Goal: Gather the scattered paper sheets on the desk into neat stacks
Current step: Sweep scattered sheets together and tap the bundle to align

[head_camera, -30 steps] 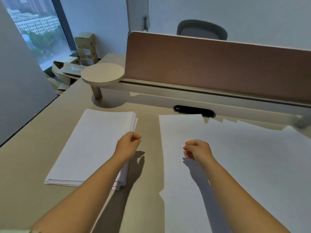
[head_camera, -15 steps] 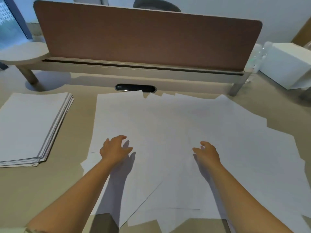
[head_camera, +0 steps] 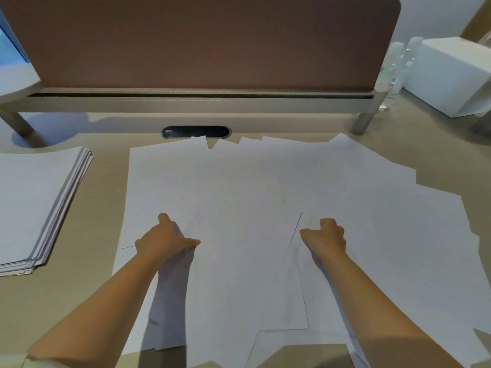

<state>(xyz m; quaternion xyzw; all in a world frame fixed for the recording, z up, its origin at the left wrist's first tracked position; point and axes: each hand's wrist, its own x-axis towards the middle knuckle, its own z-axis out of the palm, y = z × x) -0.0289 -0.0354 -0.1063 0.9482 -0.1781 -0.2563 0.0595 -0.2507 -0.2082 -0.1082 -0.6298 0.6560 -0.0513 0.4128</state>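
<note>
Both hands are down on the big mess of loose sheets (head_camera: 252,197) spread across the middle and right side of the worktop (head_camera: 79,282). The left hand (head_camera: 164,241) has its fingers curled with the thumb sticking out to the side, and its grip looks like it's pinching the top sheet, though the fingertips are hidden so I can't be totally sure. The right hand (head_camera: 325,236) is curled the same way right at a sheet edge that is lifted a little, gripping it as far as I can tell. The tidy stack (head_camera: 34,203) sits off to the left, well apart from the mess. Behind it all are a brown divider panel (head_camera: 207,41), a cable slot (head_camera: 195,132) and a white box (head_camera: 451,75) on the far right.
</note>
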